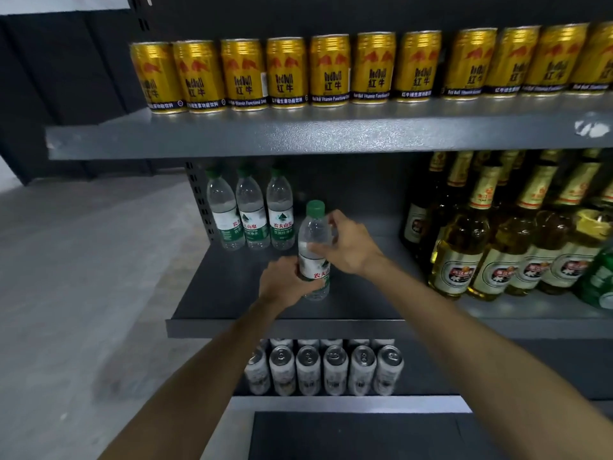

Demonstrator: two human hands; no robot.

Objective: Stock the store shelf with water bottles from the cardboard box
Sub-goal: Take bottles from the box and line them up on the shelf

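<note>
Water bottle (pixel 313 240) with the green cap stands upright over the middle shelf (pixel 232 293); your left hand (pixel 285 282) grips its base, your right hand (pixel 348 244) clasps its shoulder, near three shelved water bottles (pixel 250 214).

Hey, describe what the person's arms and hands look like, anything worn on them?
Both forearms are bare right up to the bottom edge of the picture, with no sleeves in view. The left hand and right hand wear no gloves, and no watch, bracelet or ring shows.
</note>
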